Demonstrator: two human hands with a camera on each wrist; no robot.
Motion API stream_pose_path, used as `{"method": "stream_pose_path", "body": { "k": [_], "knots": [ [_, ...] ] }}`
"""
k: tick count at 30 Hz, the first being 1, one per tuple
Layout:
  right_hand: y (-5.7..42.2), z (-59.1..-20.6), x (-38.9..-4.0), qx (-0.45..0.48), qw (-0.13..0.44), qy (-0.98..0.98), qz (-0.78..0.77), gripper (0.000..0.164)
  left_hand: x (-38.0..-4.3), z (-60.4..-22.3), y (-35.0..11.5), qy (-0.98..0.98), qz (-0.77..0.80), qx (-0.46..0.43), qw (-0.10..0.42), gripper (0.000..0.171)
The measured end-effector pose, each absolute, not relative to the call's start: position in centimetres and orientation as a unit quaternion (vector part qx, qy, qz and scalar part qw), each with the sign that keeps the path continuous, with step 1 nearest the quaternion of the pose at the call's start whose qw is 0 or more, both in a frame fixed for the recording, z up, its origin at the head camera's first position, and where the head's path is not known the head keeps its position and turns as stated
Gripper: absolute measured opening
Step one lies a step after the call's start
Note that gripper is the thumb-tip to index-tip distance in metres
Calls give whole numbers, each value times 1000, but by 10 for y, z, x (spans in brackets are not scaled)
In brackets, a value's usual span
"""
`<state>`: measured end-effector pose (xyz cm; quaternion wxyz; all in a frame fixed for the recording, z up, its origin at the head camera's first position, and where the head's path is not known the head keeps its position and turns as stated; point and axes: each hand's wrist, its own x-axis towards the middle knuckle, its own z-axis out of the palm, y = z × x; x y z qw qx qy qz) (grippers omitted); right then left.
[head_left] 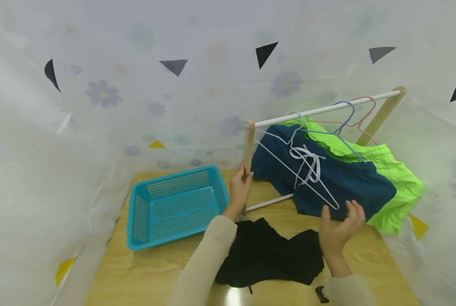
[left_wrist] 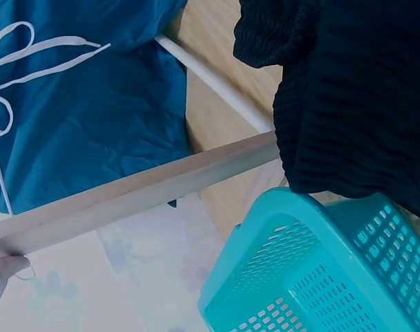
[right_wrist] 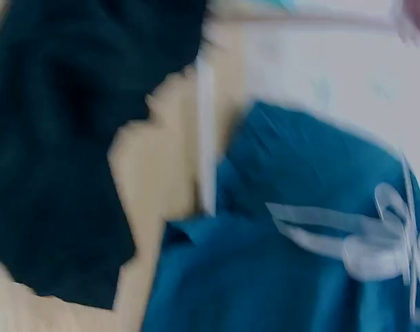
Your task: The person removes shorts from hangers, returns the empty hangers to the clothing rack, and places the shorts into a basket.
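Observation:
My left hand point(head_left: 239, 189) grips the near wooden post point(head_left: 249, 146) of a small clothes rack; the post also crosses the left wrist view. Just off the low tip of a bare white hanger point(head_left: 317, 194), my right hand point(head_left: 339, 227) is raised with thumb and fingers apart, holding nothing. That hanger hooks over the white rod point(head_left: 325, 109), in front of dark blue shorts point(head_left: 342, 187) with a white drawstring point(head_left: 313, 168). A blue hanger point(head_left: 352, 112) is at the blue shorts. Bright green shorts point(head_left: 401, 174) hang behind, by a pink hanger point(head_left: 365, 117). Black shorts point(head_left: 270, 259) lie between my forearms.
A turquoise perforated basket point(head_left: 134, 221) sits on the wooden table point(head_left: 136, 272), left of the rack. The rack's low white bar point(head_left: 270, 202) runs just above the tabletop. Patterned sheeting point(head_left: 212, 42) surrounds the table at back and sides.

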<state>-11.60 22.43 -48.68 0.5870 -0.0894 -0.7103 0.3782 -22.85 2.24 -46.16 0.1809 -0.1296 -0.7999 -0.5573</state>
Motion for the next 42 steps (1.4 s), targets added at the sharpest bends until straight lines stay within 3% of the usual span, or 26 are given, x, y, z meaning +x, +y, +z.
{"method": "stream_pose_path", "body": {
  "k": [3, 7, 10, 12, 15, 24, 36, 42],
  "knots": [
    [204, -525, -111, 20, 486, -818, 307, 67, -228, -461, 24, -801, -558, -126, 175, 49],
    [178, -571, -100, 75, 209, -946, 238, 94, -227, -460, 25, -802, -555, -124, 183, 48],
    [167, -596, -96, 70, 42, -977, 198, 113, -227, -460, 25, -800, -556, -125, 186, 48],
    [165, -608, -96, 73, -33, -981, 178, 120, -228, -460, 25, -800, -555, -126, 189, 48],
    [164, -621, -97, 73, -97, -980, 160, 123, -228, -462, 25, -804, -549, -125, 192, 48],
    [161, -639, -96, 48, -95, -984, 145, 100, -227, -462, 27, -809, -541, -118, 195, 48],
    [150, -643, -87, 71, 2, -989, 129, 48, -226, -462, 26, -799, -549, -128, 211, 46],
    [148, -642, -86, 57, 1, -984, 169, 39, -225, -461, 25, -795, -561, -119, 200, 45]
  ]
}}
